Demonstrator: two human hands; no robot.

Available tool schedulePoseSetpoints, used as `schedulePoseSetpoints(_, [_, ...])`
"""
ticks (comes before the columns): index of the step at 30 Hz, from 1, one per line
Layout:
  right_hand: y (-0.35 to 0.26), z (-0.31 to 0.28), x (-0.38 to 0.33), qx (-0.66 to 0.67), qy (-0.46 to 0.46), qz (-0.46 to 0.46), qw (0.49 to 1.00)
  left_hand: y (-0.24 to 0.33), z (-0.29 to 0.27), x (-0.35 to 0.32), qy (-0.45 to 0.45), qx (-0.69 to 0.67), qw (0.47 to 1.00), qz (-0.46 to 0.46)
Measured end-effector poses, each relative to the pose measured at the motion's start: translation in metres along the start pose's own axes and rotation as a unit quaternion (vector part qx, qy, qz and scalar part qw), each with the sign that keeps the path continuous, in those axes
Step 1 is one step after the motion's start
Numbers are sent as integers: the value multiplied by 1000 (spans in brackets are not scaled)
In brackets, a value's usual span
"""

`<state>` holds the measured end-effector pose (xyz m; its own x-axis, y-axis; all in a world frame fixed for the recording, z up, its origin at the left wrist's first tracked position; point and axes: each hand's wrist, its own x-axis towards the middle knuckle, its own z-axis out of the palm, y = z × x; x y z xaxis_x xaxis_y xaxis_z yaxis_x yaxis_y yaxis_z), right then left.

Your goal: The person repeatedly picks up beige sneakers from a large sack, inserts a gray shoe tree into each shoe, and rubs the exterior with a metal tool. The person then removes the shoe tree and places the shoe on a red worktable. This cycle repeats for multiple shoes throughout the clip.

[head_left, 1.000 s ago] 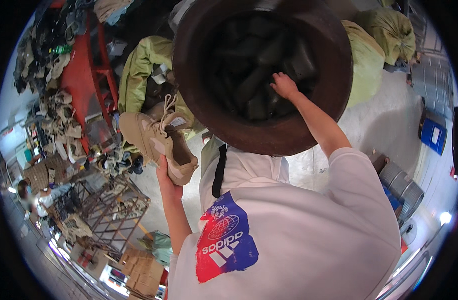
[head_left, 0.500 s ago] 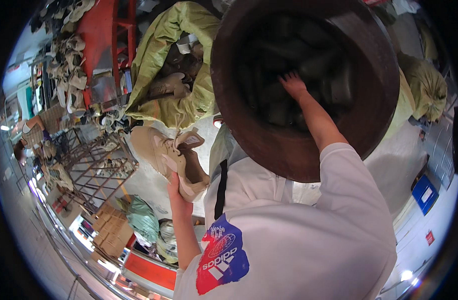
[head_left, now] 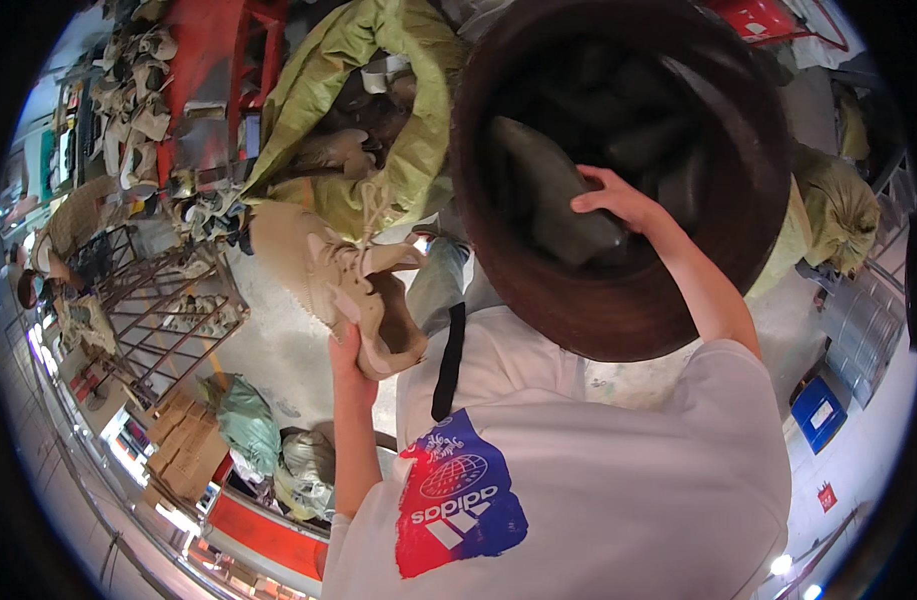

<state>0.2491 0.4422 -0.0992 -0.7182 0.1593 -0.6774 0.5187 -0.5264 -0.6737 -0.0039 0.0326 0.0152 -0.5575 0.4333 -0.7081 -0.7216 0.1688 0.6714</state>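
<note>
My left hand (head_left: pixel 347 352) grips a beige lace-up sneaker (head_left: pixel 318 262) by its heel end, holding it up in front of my white shirt with the opening turned toward me. My right hand (head_left: pixel 621 204) reaches into a big round dark brown tub (head_left: pixel 618 332) and is closed on a dark, shoe-shaped form (head_left: pixel 546 182), its tip raised above the pile. Several more dark forms lie in the tub's shadowed bottom. The sneaker is left of the tub and does not touch it.
An open olive-green sack (head_left: pixel 398 60) with beige shoes stands behind the sneaker. A red frame (head_left: pixel 213 70) and a metal wire rack (head_left: pixel 168 320) with more shoes are at left. Cardboard boxes (head_left: pixel 183 455) lie lower left; another green sack (head_left: pixel 840 215) and a blue box (head_left: pixel 818 410) are right.
My right hand, earlier feeling among the dark forms, has closed on one and raised it. The sneaker stays in my left hand. The view has swung left.
</note>
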Motion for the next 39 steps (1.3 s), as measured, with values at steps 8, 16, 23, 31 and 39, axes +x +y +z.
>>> schedulePoseSetpoints(8, [30,33,-58,434,-173,-77,881,4,18,38,-113,-33,992,39])
schedulePoseSetpoints(16, [31,51,-75,500,-244,-134,820,28,54,52,-136,-26,988,63])
schedulePoseSetpoints(23, [43,9,-34,172,84,97,977,19,51,59,-118,-25,992,47])
schedulePoseSetpoints(31, [120,10,21,-269,182,147,934,16,54,47,-83,10,996,36])
schedulePoseSetpoints(39, [82,43,40,-453,125,57,881,12,49,45,-55,21,998,39])
